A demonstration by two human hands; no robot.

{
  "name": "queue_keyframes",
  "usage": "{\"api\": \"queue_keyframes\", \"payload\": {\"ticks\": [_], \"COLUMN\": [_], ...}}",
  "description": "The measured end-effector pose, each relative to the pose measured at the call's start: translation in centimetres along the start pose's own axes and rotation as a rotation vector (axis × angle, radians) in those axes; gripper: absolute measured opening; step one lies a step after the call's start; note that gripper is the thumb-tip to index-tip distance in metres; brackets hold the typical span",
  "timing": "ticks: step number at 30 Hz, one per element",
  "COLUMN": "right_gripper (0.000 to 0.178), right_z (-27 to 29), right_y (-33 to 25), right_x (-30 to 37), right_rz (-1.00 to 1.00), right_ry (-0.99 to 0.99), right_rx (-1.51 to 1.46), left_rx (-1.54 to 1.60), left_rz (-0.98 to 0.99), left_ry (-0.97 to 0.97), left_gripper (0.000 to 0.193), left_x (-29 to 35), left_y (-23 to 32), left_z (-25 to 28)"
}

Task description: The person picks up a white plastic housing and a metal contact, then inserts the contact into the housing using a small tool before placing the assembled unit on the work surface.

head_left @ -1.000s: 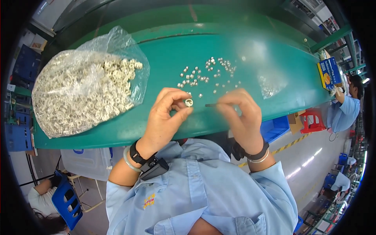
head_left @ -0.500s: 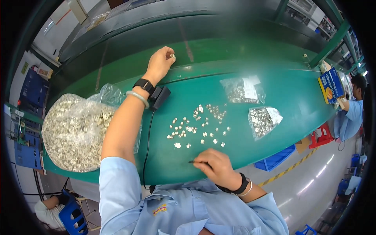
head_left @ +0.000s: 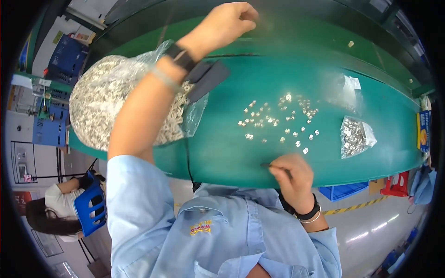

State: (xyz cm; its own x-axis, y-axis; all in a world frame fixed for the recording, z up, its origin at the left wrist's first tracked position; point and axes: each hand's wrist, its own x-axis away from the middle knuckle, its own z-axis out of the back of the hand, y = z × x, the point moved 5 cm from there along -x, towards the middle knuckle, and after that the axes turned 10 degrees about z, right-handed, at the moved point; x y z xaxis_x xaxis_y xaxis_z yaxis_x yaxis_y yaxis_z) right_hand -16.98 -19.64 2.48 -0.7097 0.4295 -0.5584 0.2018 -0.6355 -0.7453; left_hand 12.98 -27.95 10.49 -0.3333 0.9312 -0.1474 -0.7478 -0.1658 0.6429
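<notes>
My left hand (head_left: 229, 24) reaches over the far strip of the table, a little blurred. Its fingers are bent, thumb and forefinger slightly apart, and nothing shows between them. To its right a small pale part (head_left: 351, 44) lies on the green strip. Near the table's front edge my right hand (head_left: 293, 178) pinches a thin dark tool (head_left: 265, 165), its tip pointing left; its exact kind cannot be made out. Small shiny metal parts (head_left: 287, 131) are scattered beyond that hand. Under my left forearm sits a large clear bag of pale metal pieces (head_left: 99, 102).
Two small clear bags lie at the right, one with silvery parts (head_left: 353, 138), the other blurred (head_left: 345, 95). A dark device (head_left: 208, 78) with a cable is beside my left wrist. A blue-yellow box (head_left: 422, 132) stands far right. A seated person (head_left: 60, 208) is lower left.
The view has shifted, moving the table contents rightward and upward in it. The small part formerly in my left fingers no longer shows there; a pale part now lies on the far strip.
</notes>
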Motion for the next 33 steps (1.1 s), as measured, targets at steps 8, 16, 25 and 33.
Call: {"api": "queue_keyframes", "payload": {"ticks": [8, 16, 25, 33], "right_gripper": [0.010, 0.005, 0.007, 0.010], "right_z": [0.1, -0.1, 0.9, 2.6], "right_y": [-0.6, 0.0, -0.4, 0.4], "right_x": [0.8, 0.9, -2.1, -2.3], "right_rz": [-0.047, -0.241, -0.099, -0.213], "right_ry": [0.072, 0.148, 0.064, 0.108], "right_rx": [0.008, -0.116, 0.222, 0.412], "left_rx": [-0.483, -0.776, 1.042, 1.449], "left_rz": [-0.153, -0.328, 0.385, 0.390], "left_ry": [-0.018, 0.090, -0.160, -0.171], "left_gripper": [0.017, 0.015, 0.019, 0.023], "left_x": [15.5, 15.8, 23.0, 26.9], "left_y": [-2.3, -5.4, -2.2, -3.0], "left_z": [2.0, 0.6, -0.5, -6.2]}}
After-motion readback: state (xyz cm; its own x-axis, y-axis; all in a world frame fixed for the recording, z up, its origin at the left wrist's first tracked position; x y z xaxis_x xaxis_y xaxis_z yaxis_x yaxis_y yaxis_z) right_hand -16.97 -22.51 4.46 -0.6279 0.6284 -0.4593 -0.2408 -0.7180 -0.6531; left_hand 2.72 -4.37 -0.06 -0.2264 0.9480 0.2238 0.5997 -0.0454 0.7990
